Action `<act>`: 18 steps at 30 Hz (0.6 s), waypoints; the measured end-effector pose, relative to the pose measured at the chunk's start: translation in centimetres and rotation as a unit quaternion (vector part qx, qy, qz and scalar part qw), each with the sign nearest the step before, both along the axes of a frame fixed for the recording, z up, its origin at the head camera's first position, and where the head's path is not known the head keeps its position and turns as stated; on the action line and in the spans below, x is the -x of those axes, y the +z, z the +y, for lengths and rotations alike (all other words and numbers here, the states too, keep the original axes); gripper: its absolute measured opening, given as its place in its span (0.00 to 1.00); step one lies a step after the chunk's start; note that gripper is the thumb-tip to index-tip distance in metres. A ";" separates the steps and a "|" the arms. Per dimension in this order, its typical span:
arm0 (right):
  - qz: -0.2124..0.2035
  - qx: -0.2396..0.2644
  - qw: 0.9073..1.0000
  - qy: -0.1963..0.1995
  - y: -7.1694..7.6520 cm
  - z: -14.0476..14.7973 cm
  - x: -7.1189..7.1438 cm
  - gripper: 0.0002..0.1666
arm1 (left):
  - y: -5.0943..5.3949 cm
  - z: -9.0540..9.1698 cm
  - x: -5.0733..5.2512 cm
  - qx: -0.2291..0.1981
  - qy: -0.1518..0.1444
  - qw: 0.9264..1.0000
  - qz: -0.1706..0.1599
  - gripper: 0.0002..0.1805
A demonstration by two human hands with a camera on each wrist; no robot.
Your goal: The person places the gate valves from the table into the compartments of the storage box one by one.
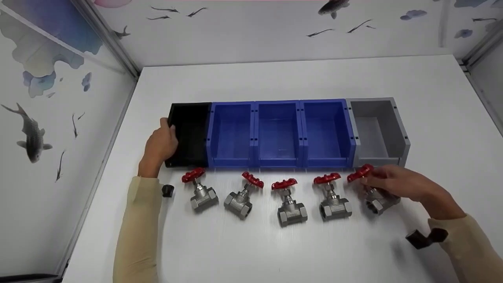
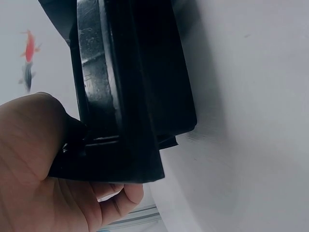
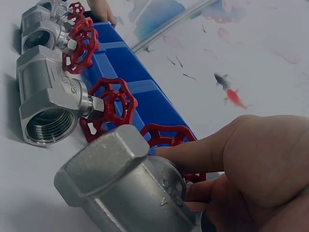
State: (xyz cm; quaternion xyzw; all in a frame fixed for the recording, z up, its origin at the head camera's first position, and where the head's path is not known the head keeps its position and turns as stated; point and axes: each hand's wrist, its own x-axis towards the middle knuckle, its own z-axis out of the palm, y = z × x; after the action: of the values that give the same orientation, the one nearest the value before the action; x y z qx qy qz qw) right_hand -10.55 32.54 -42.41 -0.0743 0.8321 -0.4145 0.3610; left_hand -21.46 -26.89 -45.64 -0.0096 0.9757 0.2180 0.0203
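Observation:
My left hand grips the left wall of a black bin, thumb over the rim in the left wrist view. At the right, my right hand holds the rightmost gate valve just below its red handwheel. In the right wrist view, thumb and fingers pinch that valve's neck, and its steel body fills the foreground. Whether it touches the table cannot be told. More steel valves with red handwheels lie in a row to its left, among them one valve nearest my right hand.
Three blue bins stand side by side between the black bin and a grey bin, behind the valves. All are on a white table. Fish-patterned panels enclose the back and sides. A dark strap piece hangs by each sleeve.

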 end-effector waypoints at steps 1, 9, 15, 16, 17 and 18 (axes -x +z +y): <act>0.001 0.003 1.000 0.002 0.0 0.0 0.0 0.23 | 0.0 0.0 0.0 -0.001 0.001 1.000 0.001 0.25; -0.001 0.029 1.000 0.000 0.2 -0.3 -0.1 0.22 | 0.1 0.0 0.0 -0.007 0.003 1.000 -0.001 0.24; -0.008 0.046 0.999 -0.014 0.7 -0.5 -0.1 0.23 | 0.1 0.1 -0.1 -0.006 0.003 1.000 0.000 0.25; -0.008 0.047 0.999 -0.016 0.8 -0.5 -0.1 0.24 | 0.2 0.1 -0.1 -0.006 0.004 1.000 -0.001 0.25; -0.006 0.048 0.999 -0.017 0.9 -0.6 -0.1 0.24 | 0.2 0.1 -0.1 -0.006 0.004 1.000 -0.004 0.25; -0.003 0.049 0.999 -0.019 1.0 -0.6 -0.1 0.25 | 0.2 0.1 -0.1 -0.006 0.003 1.000 -0.007 0.25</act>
State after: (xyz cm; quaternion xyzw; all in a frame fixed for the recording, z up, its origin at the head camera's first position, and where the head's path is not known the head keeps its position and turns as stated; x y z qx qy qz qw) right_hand -10.46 31.93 -41.43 -0.0743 0.8109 -0.4619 0.3516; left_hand -21.34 -26.82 -45.41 -0.0141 0.9741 0.2242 0.0267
